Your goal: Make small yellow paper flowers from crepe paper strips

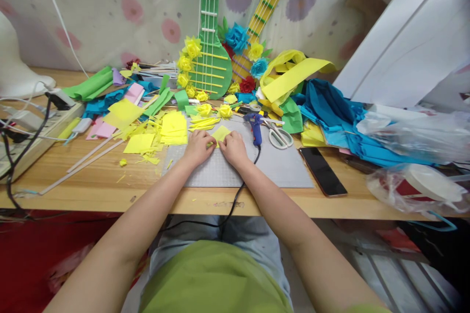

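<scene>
A small yellow paper square (pixel 221 132) lies on the grey cutting mat (pixel 205 172), its near edge pinched by both hands. My left hand (pixel 198 147) is closed on its left side, and my right hand (pixel 234 148) is closed on its right. Just beyond them lie narrow yellow paper strips (pixel 203 123) and a yellow paper flower (pixel 225 111). Left of my left hand sits a stack of yellow paper squares (pixel 174 128). A blue glue gun (pixel 256 132) rests right of my right hand, beside white-handled scissors (pixel 281 137).
A green paper guitar (pixel 215 71) and a yellow one (pixel 262 5) lean at the back. A phone (pixel 323 171) lies right of the mat. Blue crepe paper (pixel 330 107) is heaped at right, a power strip (pixel 36 132) at left. The glue gun's cord (pixel 235 205) hangs over the front edge.
</scene>
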The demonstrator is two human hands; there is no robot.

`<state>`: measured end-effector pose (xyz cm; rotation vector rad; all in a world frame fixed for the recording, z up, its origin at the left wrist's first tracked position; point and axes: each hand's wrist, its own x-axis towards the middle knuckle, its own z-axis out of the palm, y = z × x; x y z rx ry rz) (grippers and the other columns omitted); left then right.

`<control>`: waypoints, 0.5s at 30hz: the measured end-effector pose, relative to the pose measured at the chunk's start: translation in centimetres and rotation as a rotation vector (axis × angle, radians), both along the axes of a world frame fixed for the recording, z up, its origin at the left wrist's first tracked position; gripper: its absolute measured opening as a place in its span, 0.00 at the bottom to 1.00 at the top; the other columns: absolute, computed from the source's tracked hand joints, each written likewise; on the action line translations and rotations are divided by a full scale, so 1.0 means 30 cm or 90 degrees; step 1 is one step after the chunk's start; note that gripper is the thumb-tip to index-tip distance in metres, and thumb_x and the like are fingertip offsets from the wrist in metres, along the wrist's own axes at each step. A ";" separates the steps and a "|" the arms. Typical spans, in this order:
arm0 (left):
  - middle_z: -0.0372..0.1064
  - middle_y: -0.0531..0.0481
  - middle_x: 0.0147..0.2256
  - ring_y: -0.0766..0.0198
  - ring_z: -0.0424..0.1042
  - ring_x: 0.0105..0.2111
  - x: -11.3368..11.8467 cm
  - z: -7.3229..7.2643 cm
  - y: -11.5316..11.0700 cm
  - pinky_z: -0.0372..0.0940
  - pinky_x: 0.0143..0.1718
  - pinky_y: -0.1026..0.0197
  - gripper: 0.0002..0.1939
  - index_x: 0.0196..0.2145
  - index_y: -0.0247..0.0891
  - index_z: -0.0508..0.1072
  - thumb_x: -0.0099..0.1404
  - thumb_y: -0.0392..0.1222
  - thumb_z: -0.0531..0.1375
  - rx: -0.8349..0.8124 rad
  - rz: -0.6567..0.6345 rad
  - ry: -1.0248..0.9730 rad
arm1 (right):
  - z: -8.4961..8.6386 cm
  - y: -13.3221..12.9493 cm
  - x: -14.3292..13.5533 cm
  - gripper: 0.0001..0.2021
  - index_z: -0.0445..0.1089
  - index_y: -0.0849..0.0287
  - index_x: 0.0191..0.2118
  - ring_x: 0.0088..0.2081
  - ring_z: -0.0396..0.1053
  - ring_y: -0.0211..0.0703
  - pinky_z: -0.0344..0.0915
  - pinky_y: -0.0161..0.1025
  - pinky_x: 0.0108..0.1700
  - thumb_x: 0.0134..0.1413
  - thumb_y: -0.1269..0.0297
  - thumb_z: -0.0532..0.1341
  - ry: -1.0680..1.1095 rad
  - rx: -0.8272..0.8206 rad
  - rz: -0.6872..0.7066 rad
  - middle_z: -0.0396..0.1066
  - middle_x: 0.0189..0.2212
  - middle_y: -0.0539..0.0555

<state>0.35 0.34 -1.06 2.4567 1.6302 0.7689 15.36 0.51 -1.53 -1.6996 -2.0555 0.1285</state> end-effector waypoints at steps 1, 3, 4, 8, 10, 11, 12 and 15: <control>0.66 0.48 0.34 0.57 0.59 0.41 0.001 -0.001 0.001 0.54 0.44 0.54 0.08 0.32 0.42 0.75 0.58 0.43 0.56 -0.004 0.003 -0.003 | 0.002 -0.002 0.000 0.09 0.67 0.61 0.28 0.40 0.59 0.48 0.58 0.41 0.42 0.53 0.61 0.55 -0.005 -0.001 0.000 0.63 0.35 0.59; 0.66 0.48 0.34 0.56 0.59 0.42 0.002 -0.002 0.002 0.54 0.45 0.54 0.08 0.32 0.42 0.75 0.57 0.44 0.57 -0.014 0.013 -0.010 | 0.003 -0.007 0.003 0.09 0.66 0.61 0.29 0.40 0.59 0.48 0.57 0.41 0.43 0.52 0.60 0.55 -0.011 0.004 0.008 0.63 0.35 0.59; 0.66 0.48 0.35 0.56 0.59 0.42 0.002 -0.003 0.002 0.54 0.45 0.53 0.08 0.32 0.42 0.75 0.57 0.44 0.57 -0.018 0.017 -0.013 | 0.003 -0.011 0.004 0.09 0.66 0.61 0.31 0.40 0.58 0.48 0.57 0.41 0.43 0.52 0.60 0.55 -0.012 0.010 0.015 0.63 0.35 0.59; 0.66 0.47 0.35 0.56 0.58 0.43 0.006 0.002 -0.002 0.53 0.46 0.53 0.08 0.32 0.42 0.75 0.57 0.43 0.57 -0.027 0.024 -0.013 | 0.001 -0.021 0.012 0.10 0.63 0.61 0.36 0.40 0.57 0.48 0.57 0.41 0.42 0.49 0.61 0.56 -0.013 0.037 0.044 0.62 0.36 0.58; 0.66 0.47 0.35 0.56 0.59 0.42 0.010 0.007 -0.006 0.53 0.46 0.53 0.08 0.32 0.42 0.75 0.57 0.43 0.57 -0.026 0.027 -0.006 | 0.001 -0.023 0.015 0.09 0.63 0.61 0.37 0.40 0.57 0.48 0.56 0.41 0.42 0.49 0.65 0.55 -0.005 0.039 0.051 0.62 0.37 0.59; 0.66 0.47 0.35 0.55 0.59 0.42 0.011 0.010 -0.008 0.54 0.46 0.52 0.08 0.32 0.42 0.75 0.57 0.43 0.56 -0.025 0.029 -0.003 | 0.001 -0.022 0.016 0.09 0.62 0.62 0.38 0.40 0.57 0.48 0.56 0.41 0.43 0.48 0.67 0.54 0.001 0.037 0.053 0.62 0.37 0.59; 0.66 0.47 0.35 0.55 0.59 0.42 0.013 0.012 -0.010 0.54 0.45 0.52 0.08 0.32 0.42 0.75 0.57 0.43 0.56 -0.024 0.031 0.000 | 0.000 -0.021 0.017 0.09 0.62 0.62 0.38 0.40 0.57 0.48 0.56 0.41 0.43 0.48 0.69 0.53 0.007 0.033 0.053 0.61 0.37 0.59; 0.66 0.46 0.35 0.53 0.59 0.43 0.016 0.015 -0.010 0.54 0.45 0.51 0.09 0.31 0.41 0.74 0.56 0.47 0.58 -0.024 0.034 -0.004 | -0.001 -0.018 0.020 0.11 0.62 0.62 0.38 0.41 0.57 0.48 0.56 0.42 0.43 0.46 0.74 0.51 0.025 0.012 0.051 0.61 0.38 0.60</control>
